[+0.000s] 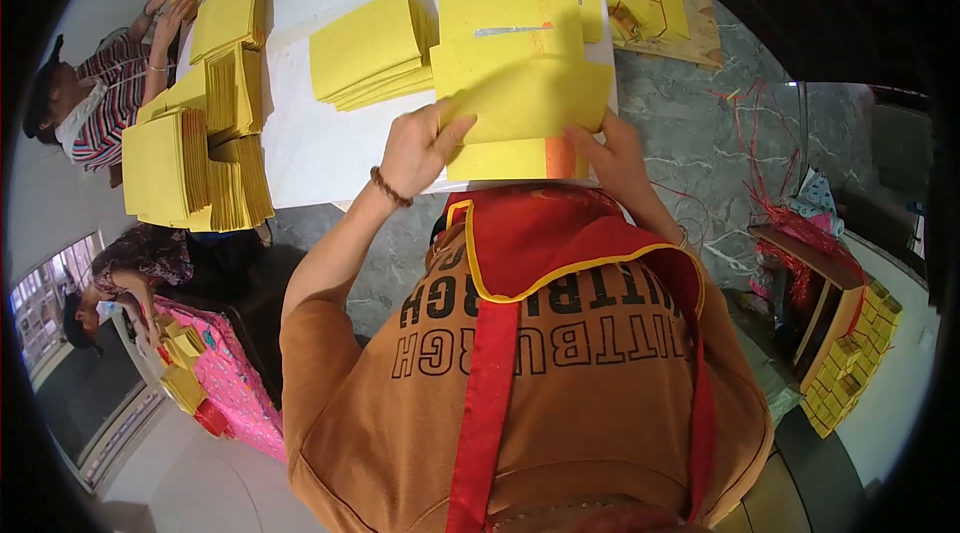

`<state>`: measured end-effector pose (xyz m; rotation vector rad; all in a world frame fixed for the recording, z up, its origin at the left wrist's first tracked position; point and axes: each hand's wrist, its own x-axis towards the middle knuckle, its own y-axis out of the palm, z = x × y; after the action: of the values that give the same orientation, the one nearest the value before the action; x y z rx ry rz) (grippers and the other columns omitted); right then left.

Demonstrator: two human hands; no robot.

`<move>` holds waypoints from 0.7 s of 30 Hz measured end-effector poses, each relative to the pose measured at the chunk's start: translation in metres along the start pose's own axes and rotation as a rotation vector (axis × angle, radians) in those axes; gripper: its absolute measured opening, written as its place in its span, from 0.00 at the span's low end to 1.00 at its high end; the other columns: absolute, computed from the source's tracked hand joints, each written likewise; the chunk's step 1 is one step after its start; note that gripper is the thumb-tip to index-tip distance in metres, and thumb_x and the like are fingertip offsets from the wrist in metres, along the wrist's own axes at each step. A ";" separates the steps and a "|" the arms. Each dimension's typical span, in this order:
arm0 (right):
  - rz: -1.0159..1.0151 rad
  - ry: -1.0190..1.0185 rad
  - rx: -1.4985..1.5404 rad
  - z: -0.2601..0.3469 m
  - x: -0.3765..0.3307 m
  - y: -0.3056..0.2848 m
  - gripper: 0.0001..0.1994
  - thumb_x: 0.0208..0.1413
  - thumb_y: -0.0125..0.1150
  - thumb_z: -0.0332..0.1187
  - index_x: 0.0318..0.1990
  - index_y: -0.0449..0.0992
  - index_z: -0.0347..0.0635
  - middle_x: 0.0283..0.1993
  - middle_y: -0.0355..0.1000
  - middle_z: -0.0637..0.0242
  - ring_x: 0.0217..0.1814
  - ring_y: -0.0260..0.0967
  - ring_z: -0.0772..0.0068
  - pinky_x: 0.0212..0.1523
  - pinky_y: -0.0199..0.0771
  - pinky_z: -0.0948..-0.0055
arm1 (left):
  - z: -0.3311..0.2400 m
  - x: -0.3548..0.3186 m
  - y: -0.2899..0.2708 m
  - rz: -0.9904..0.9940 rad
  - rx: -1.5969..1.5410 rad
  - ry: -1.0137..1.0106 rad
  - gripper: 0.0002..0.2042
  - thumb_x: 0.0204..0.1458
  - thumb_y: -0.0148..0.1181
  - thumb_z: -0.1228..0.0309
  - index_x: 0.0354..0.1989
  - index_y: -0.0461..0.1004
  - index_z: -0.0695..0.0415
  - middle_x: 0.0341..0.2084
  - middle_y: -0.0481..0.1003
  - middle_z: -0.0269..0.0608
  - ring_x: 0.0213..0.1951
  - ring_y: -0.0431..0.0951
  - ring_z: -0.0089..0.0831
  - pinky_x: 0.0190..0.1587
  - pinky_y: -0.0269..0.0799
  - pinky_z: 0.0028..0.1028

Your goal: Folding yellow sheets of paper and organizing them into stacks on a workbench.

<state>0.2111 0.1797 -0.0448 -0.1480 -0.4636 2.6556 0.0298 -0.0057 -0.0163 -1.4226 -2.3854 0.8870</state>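
Both hands work one yellow sheet (530, 98) at the white table's (320, 148) near edge: left hand (420, 148) pinches its left margin, right hand (605, 153) presses its lower right corner. Folding appears underway; next, edges need aligning. Finished stacks (195, 168) stand left.

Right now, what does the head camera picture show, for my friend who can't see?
Both hands, left hand and right hand, grip a yellow paper sheet over a white table. Stacks of yellow paper lie around it.
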 end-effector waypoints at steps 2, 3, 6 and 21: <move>-0.129 0.083 0.166 0.004 0.007 0.005 0.18 0.52 0.57 0.34 0.50 0.68 0.38 0.37 0.73 0.60 0.34 0.70 0.73 0.33 0.67 0.74 | 0.012 0.010 0.005 0.011 -0.110 -0.092 0.13 0.54 0.53 0.65 0.40 0.72 0.63 0.15 0.70 0.44 0.17 0.69 0.33 0.23 0.65 0.30; -0.130 0.081 0.167 0.003 0.011 0.007 0.18 0.52 0.57 0.34 0.50 0.68 0.38 0.37 0.73 0.60 0.34 0.70 0.73 0.33 0.67 0.74 | 0.015 0.013 0.009 0.024 -0.219 -0.180 0.14 0.54 0.53 0.64 0.41 0.72 0.62 0.14 0.70 0.42 0.16 0.68 0.28 0.22 0.64 0.28; -0.233 0.092 0.323 0.002 0.017 0.011 0.21 0.53 0.57 0.34 0.53 0.64 0.38 0.36 0.73 0.62 0.34 0.68 0.79 0.35 0.67 0.79 | 0.017 0.013 0.013 -0.038 -0.283 -0.172 0.15 0.54 0.53 0.65 0.44 0.71 0.63 0.16 0.72 0.39 0.18 0.68 0.23 0.23 0.64 0.26; -0.313 0.137 0.317 -0.009 0.039 0.025 0.12 0.51 0.58 0.30 0.42 0.73 0.37 0.26 0.67 0.73 0.26 0.58 0.86 0.26 0.60 0.83 | 0.010 0.030 0.000 0.042 -0.553 -0.346 0.16 0.53 0.53 0.73 0.49 0.65 0.67 0.36 0.75 0.44 0.35 0.74 0.24 0.37 0.69 0.22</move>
<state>0.1674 0.1786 -0.0626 -0.1444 -0.0141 2.3534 0.0094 0.0165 -0.0271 -1.6073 -3.0419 0.5305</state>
